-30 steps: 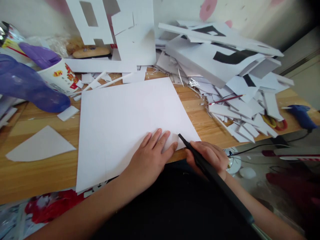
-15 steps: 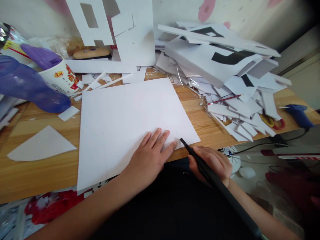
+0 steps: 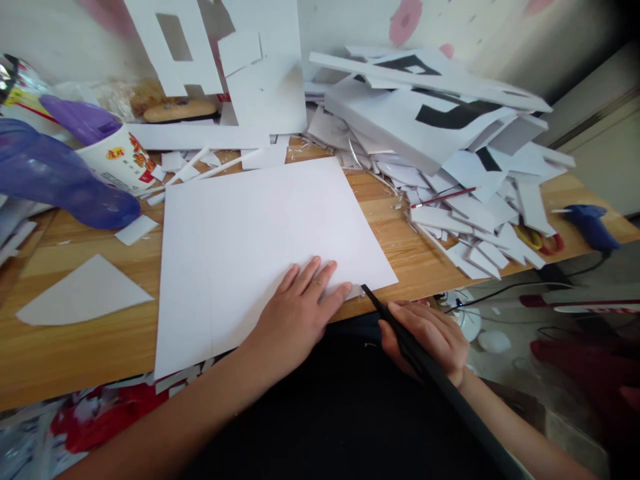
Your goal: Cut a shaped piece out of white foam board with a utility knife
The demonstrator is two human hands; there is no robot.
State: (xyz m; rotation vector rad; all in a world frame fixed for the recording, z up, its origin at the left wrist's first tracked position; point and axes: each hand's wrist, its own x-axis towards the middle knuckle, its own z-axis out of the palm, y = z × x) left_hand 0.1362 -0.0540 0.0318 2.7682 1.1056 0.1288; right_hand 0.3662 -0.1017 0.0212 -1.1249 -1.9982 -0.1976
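A large white board (image 3: 240, 240) lies on the wooden table (image 3: 100, 353), its near edge along the table's front edge. My left hand (image 3: 295, 310) rests flat on the board's near part with its fingers spread. Just right of it, my right hand (image 3: 430, 337) grips a long black tool (image 3: 400, 333), whose narrow tip is at the board's near edge, close to my left thumb. The tool's rear end runs down to the lower right.
Behind at the right is a heap of white offcuts (image 3: 475, 220) with a red pencil (image 3: 445, 197). A blue glue gun (image 3: 593, 227) lies at the far right. At the left are a blue bottle (image 3: 65, 177), a paper cup (image 3: 117, 160) and a pointed white piece (image 3: 85, 293).
The black tool's tip has moved slightly down toward the board's near edge, with my right hand around the tool. My left hand remains on the board. The view has shifted a little.
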